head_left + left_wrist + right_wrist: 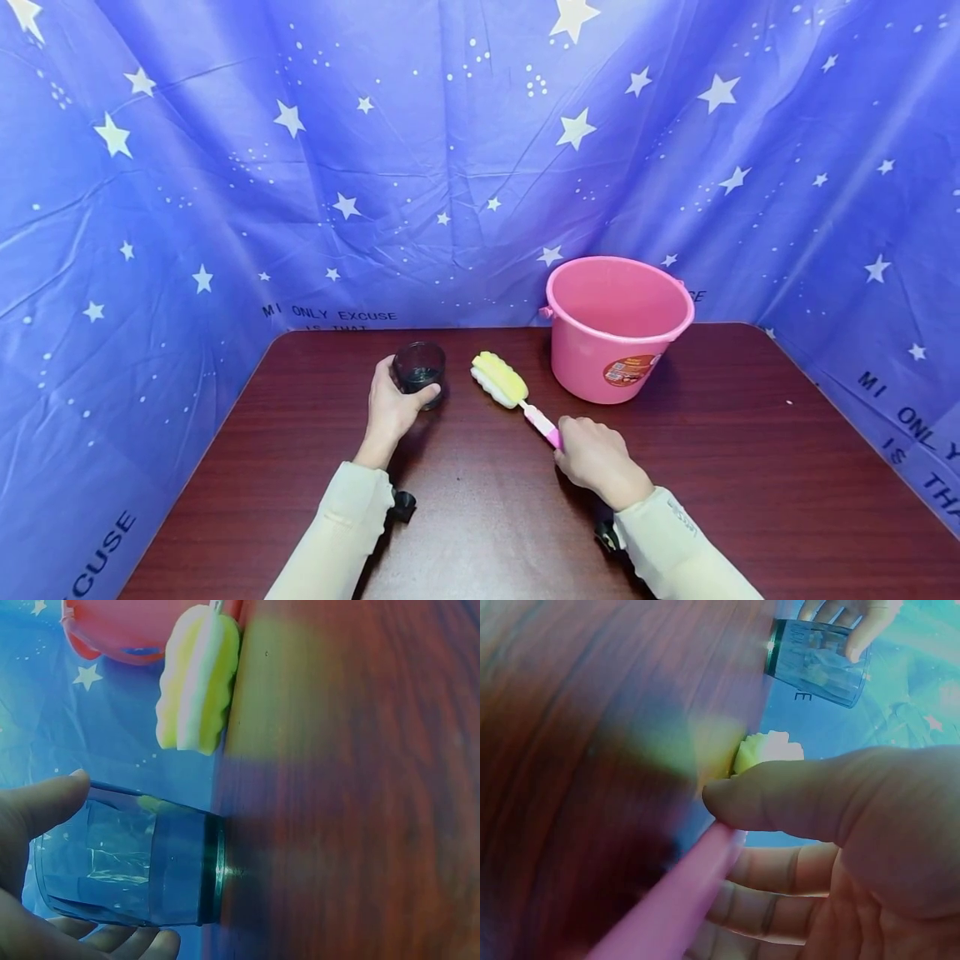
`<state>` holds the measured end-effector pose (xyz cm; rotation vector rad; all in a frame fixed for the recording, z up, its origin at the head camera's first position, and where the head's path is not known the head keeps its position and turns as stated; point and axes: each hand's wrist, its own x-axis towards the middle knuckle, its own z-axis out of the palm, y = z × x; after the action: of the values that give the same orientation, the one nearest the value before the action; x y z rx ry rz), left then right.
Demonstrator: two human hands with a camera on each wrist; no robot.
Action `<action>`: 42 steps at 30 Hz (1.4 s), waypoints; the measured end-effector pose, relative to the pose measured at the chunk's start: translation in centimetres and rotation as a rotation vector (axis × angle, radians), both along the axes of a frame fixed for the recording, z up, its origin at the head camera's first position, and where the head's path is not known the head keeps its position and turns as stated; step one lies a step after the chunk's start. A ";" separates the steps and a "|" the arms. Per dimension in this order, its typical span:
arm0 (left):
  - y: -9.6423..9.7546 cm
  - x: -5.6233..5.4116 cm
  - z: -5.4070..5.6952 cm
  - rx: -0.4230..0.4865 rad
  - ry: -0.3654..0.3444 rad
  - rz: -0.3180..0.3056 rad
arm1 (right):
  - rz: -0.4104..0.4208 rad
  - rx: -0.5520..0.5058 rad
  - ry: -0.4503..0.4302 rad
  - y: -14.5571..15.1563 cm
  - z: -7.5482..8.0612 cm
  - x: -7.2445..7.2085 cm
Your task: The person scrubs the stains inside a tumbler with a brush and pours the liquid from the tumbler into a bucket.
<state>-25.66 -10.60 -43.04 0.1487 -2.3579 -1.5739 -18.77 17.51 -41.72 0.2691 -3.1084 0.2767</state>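
Observation:
My left hand (392, 408) grips a dark, see-through drinking glass (418, 362) from its left side, thumb across the front. The glass is upright, its base at or just above the tabletop; I cannot tell which. In the left wrist view, the thumb and fingertips lie on opposite sides of the glass (120, 859). My right hand (600, 458) holds a cup brush by its pink handle (671, 900). The brush's yellow-and-white sponge head (501, 379) points toward the far left, a short way right of the glass and apart from it.
A pink bucket (577, 358) with a round orange label stands at the back right of the dark red wooden table (465, 533). Behind and on both sides hangs a blue curtain (420, 150) with white stars, close to the table's far edge.

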 end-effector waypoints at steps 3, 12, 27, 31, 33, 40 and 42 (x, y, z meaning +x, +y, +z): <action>0.1 0.0 0.1 0.036 -0.031 -0.010 | -0.002 -0.007 -0.001 0.0 0.0 0.1; 0.4 -0.2 -0.1 0.204 -0.026 -0.042 | -0.006 -0.014 0.002 -0.1 -0.1 -0.2; 0.4 -0.4 -0.6 0.296 -0.033 -0.055 | -0.031 -0.041 0.004 -0.2 -0.1 -0.5; 0.4 -0.4 -0.7 0.308 -0.034 -0.051 | -0.031 -0.054 0.009 -0.1 0.0 -0.5; 0.4 -0.4 -0.7 0.312 -0.038 -0.051 | -0.031 -0.061 0.015 -0.1 0.0 -0.5; 0.3 -0.4 -0.7 0.305 -0.058 -0.059 | -0.047 -0.081 0.038 0.0 0.1 -0.5; 0.3 -0.4 -0.6 0.306 -0.064 -0.060 | -0.051 -0.085 0.045 0.0 0.1 -0.5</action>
<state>-26.02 -10.30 -43.69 0.1987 -2.1704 -1.9804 -19.31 17.55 -41.66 0.1912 -3.0439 0.3950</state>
